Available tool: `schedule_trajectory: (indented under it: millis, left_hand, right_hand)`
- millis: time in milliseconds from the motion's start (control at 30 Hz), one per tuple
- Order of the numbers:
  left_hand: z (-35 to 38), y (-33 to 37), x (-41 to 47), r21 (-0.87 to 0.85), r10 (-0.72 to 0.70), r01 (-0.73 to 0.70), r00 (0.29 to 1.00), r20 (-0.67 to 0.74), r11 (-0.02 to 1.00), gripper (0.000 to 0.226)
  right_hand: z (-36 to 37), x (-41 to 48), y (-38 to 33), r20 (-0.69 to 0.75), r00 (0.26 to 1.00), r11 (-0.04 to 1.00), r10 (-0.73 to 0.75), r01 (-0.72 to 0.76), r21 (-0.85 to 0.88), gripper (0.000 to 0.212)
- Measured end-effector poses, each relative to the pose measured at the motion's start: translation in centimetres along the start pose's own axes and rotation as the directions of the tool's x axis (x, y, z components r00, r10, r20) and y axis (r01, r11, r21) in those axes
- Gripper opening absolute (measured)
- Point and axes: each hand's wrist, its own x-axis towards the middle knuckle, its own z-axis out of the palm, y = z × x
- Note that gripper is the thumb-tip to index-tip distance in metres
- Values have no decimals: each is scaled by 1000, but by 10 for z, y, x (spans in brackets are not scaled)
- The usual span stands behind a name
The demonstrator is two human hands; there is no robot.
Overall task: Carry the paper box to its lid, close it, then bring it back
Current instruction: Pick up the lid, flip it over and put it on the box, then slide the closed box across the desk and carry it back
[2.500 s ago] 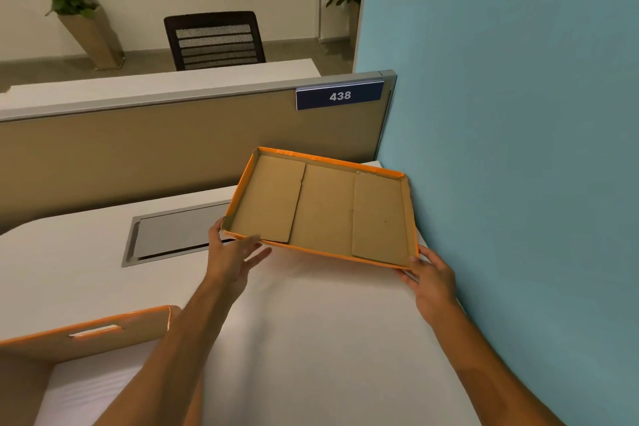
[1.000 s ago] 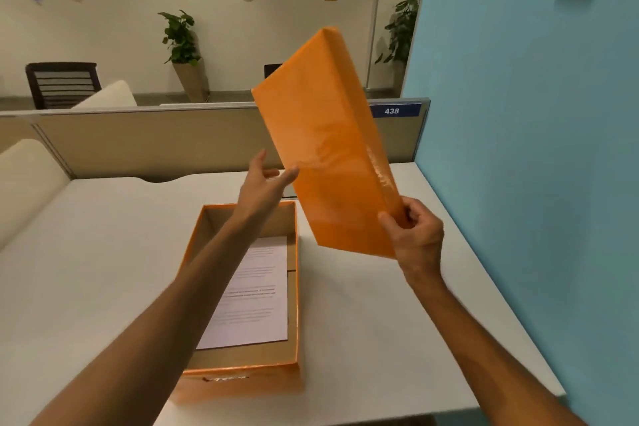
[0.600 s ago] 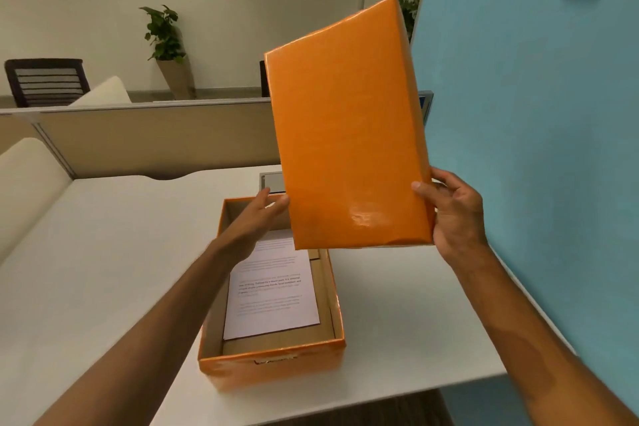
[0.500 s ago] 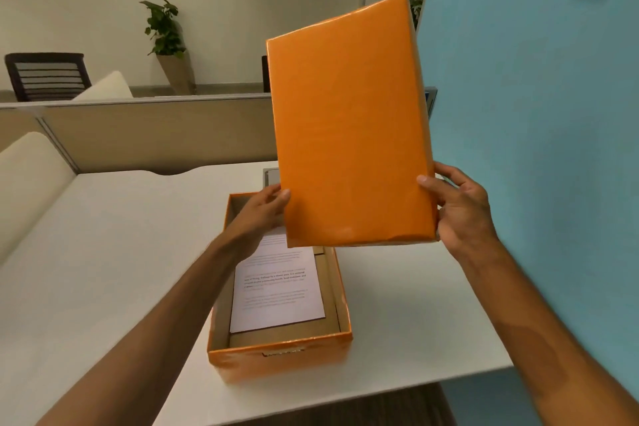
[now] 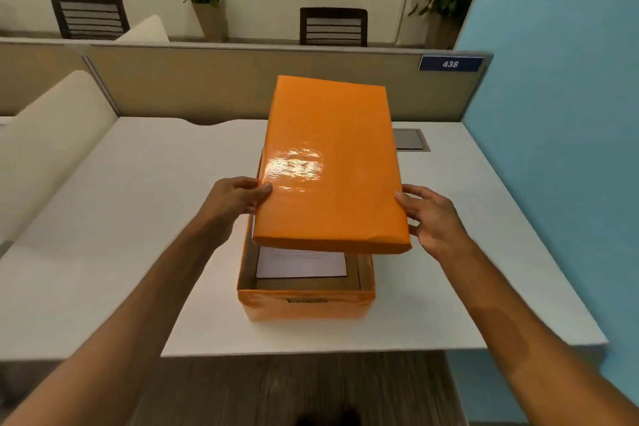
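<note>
1. The left hand (image 5: 235, 199) grips the left long edge of a glossy orange rectangular cardboard lid (image 5: 330, 166), thumb laid on the top face and the other fingers curled under the edge.
2. The right hand (image 5: 430, 218) is at the right long edge of that lid near its front corner, fingers loosely spread and only partly curled, fingertips (image 5: 401, 197) touching the side wall.
3. Between the two hands the lid is held top face up, above the box and not yet seated; its near end is raised clear of the box rim.
4. The open orange paper box (image 5: 306, 301) with brown cardboard inner walls stands directly under the lid, on the white desk (image 5: 138, 218), close to the desk's front edge. The lid hides most of its opening; only the near part shows.
5. A white printed sheet of paper (image 5: 301, 264) lies flat on the box floor.
6. Behind the desk runs a tan partition panel (image 5: 207, 86) bearing a small blue plate marked 438 (image 5: 450, 64); a light blue wall (image 5: 560, 114) closes the right side.
7. A grey rectangular cable hatch (image 5: 409, 139) is set in the desk, beyond the lid's right edge.
</note>
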Motion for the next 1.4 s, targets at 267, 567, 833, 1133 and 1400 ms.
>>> schedule_trajectory:
  millis: [267,567,833,1133,1400]
  left_hand:
    - [-9,-55,-21,59,-176,179,983,-49,982,36]
    - [-4,-73,-35,51,-214,217,975,-51,975,31]
    - [1,-73,-38,63,-225,227,974,-41,972,40]
    - [-2,-74,-38,84,-211,211,977,-10,974,42]
    - [-3,-84,-30,84,-228,232,973,-46,969,40]
  right_hand:
    - [24,-2,57,4,993,985,119,-118,-125,33]
    - [27,-6,70,-8,994,969,111,-110,-220,40]
    - [25,-8,74,19,996,957,87,-78,-280,43]
    - [28,-6,78,25,996,927,81,-66,-370,37]
    - [31,-8,83,22,998,909,64,-49,-414,37]
